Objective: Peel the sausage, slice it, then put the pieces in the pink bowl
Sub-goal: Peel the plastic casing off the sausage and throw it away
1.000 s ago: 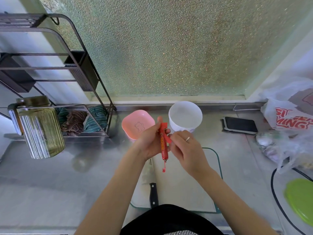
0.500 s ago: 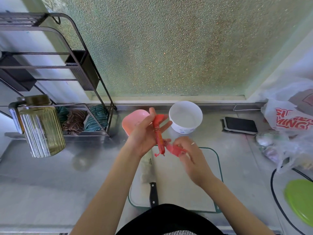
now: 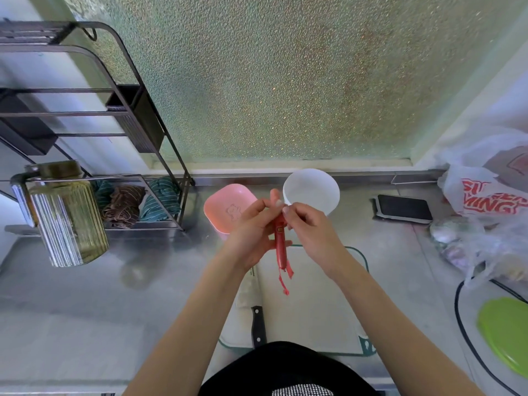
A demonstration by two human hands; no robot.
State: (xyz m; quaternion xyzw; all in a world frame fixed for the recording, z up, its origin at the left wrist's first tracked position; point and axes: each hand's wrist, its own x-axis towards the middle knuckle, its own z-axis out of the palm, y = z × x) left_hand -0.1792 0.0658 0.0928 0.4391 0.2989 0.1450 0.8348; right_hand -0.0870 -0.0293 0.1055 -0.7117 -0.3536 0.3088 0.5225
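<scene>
I hold a sausage [image 3: 280, 247] in a red casing upright above the cutting board [image 3: 311, 298]. My left hand [image 3: 251, 232] grips it from the left side. My right hand [image 3: 310, 230] pinches the casing at the sausage's top end. Torn red strips of casing hang from its lower end. The pink bowl [image 3: 228, 208] stands on the counter just behind my left hand. A knife [image 3: 255, 307] with a black handle lies on the board's left edge, partly under my left wrist.
A white bowl [image 3: 313, 190] stands right of the pink one. A phone [image 3: 404, 208], plastic bags [image 3: 485, 201], a black cable and a green lid [image 3: 505, 332] lie at the right. A metal rack [image 3: 134, 178] with cloths and a glass jar [image 3: 64, 212] are at the left.
My right hand had pulled a casing strip down and away to the right; it has now come back up to the sausage's top end. The loose strips now hang below the sausage.
</scene>
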